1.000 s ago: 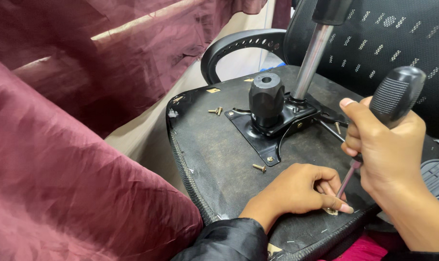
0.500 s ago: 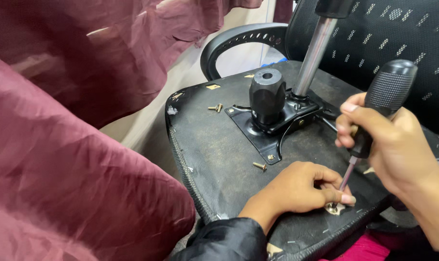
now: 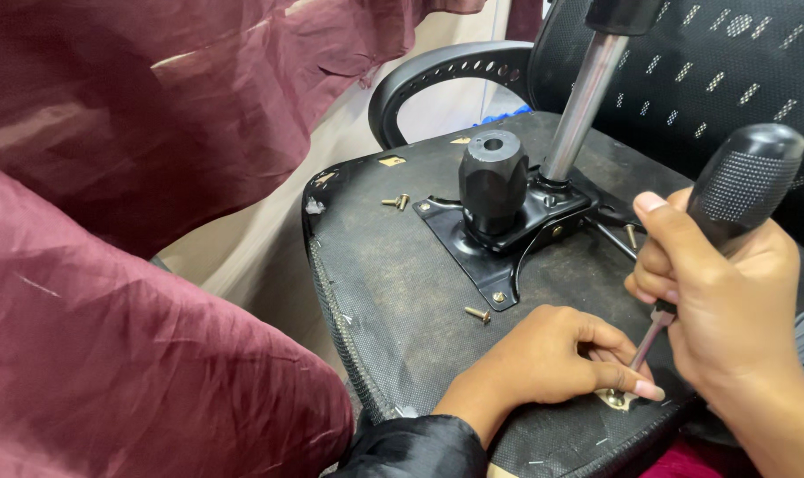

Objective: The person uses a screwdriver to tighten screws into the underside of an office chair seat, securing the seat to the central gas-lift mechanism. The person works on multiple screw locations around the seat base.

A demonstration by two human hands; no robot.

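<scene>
On the upturned black chair seat underside (image 3: 402,292), lower right of the frame: two hands at one fastening point.

One right hand (image 3: 716,292) is wrapped tight around one black-handled screwdriver (image 3: 742,181), its thin shaft slanting down to a small brass-coloured fitting (image 3: 616,398) near the seat's lower edge. One left hand (image 3: 548,358) lies flat on the seat, fingers pinched narrow around the shaft tip and that fitting. Two loose brass screws (image 3: 478,313) are countable on the seat: one left of centre below the black metal mounting plate (image 3: 508,235), one above at upper centre. One black knob and one silver cylinder rise from the plate. Maroon cloth (image 3: 127,265) fills the left.
</scene>
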